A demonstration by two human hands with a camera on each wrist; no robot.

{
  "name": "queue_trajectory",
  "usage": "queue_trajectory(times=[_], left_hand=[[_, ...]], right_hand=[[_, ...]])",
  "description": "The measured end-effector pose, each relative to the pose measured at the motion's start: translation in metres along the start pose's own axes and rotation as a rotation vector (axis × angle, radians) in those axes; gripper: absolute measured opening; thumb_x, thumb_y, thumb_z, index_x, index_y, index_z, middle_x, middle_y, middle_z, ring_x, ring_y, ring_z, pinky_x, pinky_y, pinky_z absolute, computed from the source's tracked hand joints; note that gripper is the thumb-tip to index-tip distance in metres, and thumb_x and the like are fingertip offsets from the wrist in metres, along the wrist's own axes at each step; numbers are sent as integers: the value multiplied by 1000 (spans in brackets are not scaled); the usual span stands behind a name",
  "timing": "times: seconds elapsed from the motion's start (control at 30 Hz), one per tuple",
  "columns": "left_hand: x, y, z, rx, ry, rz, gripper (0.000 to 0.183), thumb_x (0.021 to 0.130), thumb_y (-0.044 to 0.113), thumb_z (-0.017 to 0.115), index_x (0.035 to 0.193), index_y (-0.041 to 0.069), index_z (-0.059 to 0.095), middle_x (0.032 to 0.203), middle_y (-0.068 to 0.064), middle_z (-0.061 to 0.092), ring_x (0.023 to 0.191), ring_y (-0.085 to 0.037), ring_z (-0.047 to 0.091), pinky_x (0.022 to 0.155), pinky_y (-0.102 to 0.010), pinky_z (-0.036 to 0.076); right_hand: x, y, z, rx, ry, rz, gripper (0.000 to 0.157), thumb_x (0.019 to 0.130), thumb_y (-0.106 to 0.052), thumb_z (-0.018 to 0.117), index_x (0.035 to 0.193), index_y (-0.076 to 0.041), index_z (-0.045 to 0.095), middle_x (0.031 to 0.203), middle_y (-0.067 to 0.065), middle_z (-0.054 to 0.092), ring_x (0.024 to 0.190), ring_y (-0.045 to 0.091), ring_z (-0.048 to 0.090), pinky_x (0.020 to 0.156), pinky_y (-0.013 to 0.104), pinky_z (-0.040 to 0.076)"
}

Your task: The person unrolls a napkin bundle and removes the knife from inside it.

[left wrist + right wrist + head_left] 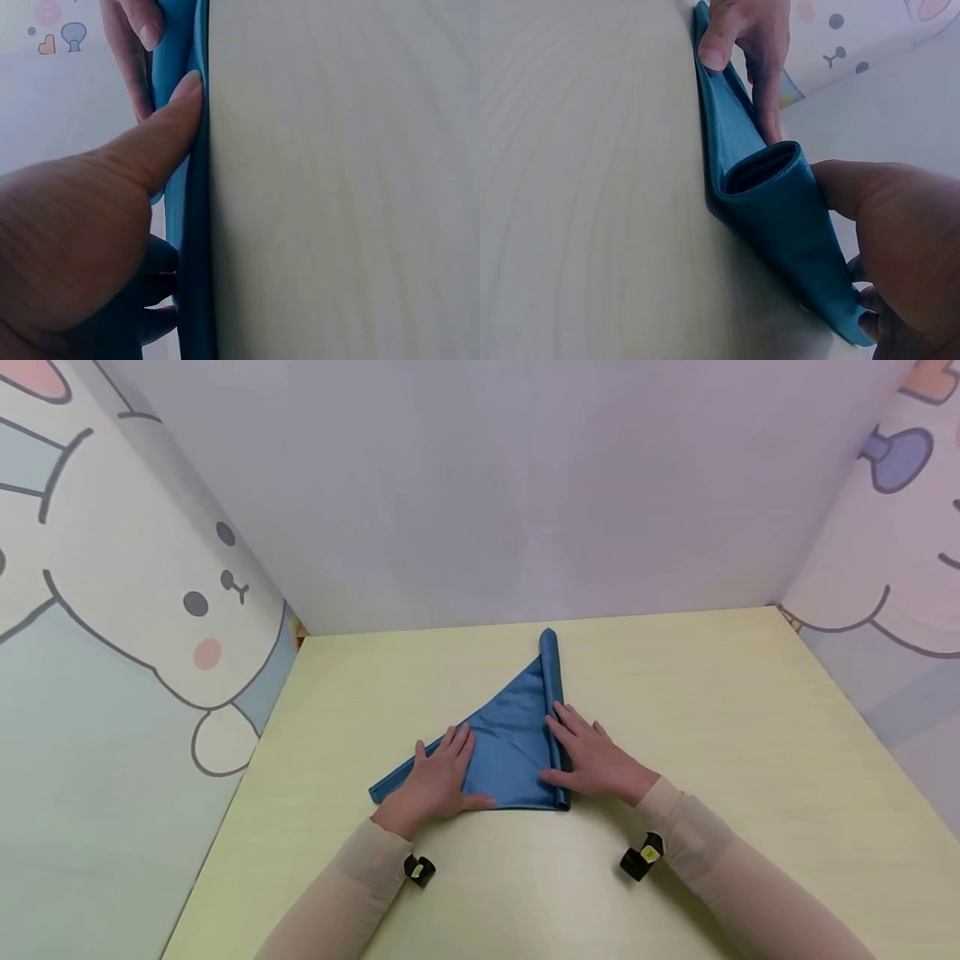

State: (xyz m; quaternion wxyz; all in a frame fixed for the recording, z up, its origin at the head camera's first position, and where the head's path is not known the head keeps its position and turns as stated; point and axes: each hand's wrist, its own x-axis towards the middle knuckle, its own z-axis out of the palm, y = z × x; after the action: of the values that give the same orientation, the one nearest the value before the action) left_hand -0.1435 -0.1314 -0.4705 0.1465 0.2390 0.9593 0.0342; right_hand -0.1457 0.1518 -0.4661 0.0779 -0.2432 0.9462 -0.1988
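A glossy blue leather-like sheet (517, 727) lies on the table, its right side wound into a narrow roll (551, 672). On the left it tapers to a pointed corner with a folded edge. My left hand (438, 777) rests on the flat part, fingers spread and thumb at the near edge. The right hand (596, 760) lies across the roll, its fingertips and thumb pressing onto it. In the right wrist view the roll's open end (761, 172) shows layers inside. Close by the sheet's edge in the left wrist view is my left thumb (169, 124).
The pale wood-grain table (712, 710) spreads around the sheet. Behind it stands a plain whitish panel (480, 493); side panels with cartoon animals (142, 577) flank it. Both wrists wear small black cameras (641, 857) over beige sleeves.
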Motion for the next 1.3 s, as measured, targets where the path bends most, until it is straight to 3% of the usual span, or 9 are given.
queue_trajectory(times=[0.6, 1.07, 1.3], left_hand=[[-5, -3, 0, -6, -2, -5, 112, 76, 80, 51, 154, 8, 17, 161, -8, 8, 147, -28, 5, 104, -71, 14], [-12, -21, 4, -23, -3, -14, 114, 74, 81, 52, 155, 9, 16, 161, -7, 6, 147, -27, 4, 105, -70, 11], [-7, -15, 1, -24, 34, -8, 109, 78, 79, 50, 154, 7, 18, 161, -11, 9, 146, -32, 6, 106, -68, 13]], right_hand=[[-4, 5, 0, 52, -22, -3, 92, 87, -53, 64, 152, -2, 23, 159, 17, 10, 145, 37, 11, 107, 66, 18], [-6, 14, 3, 65, -12, -31, 90, 88, -52, 63, 152, -2, 24, 158, 17, 16, 144, 37, 16, 106, 66, 19], [0, -5, 9, 2, 55, -64, 87, 87, -50, 66, 148, 1, 32, 156, 21, 20, 144, 38, 15, 104, 67, 22]])
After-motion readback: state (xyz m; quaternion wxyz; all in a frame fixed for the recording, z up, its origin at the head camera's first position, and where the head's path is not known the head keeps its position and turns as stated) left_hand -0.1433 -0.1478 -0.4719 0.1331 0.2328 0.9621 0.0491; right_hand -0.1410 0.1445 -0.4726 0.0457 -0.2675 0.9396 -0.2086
